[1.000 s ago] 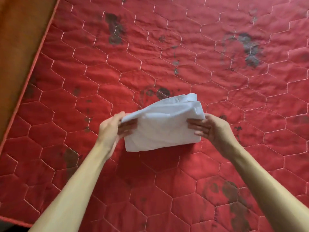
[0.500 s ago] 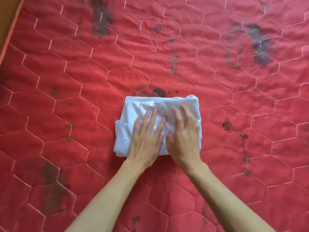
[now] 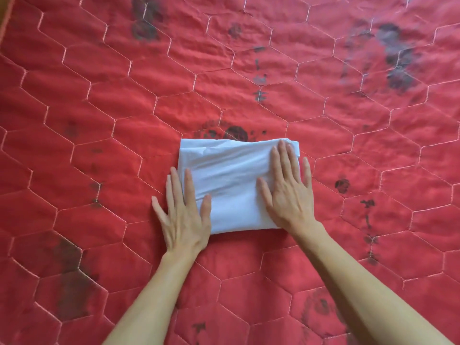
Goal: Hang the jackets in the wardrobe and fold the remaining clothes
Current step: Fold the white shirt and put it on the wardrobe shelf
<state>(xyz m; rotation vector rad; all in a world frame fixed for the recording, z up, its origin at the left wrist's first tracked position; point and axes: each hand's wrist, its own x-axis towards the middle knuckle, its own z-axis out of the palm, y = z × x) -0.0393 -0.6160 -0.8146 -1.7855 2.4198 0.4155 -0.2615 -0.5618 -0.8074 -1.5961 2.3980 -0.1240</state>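
Observation:
A white garment [image 3: 229, 180], folded into a small rectangle, lies flat on the red quilted mattress [image 3: 99, 120]. My left hand [image 3: 183, 212] lies flat with straight fingers on the garment's left edge, partly on the mattress. Over the right side of the fold, my right hand [image 3: 288, 188] presses down with fingers spread and straight. Neither hand grips the cloth.
The red mattress with its hexagon stitching and dark stains fills nearly the whole view. A strip of brown floor [image 3: 3, 18] shows at the top left corner.
A second ago both hands held the white garment up by its sides. They laid it down, pressed together on its middle, then slid apart to its left and right edges.

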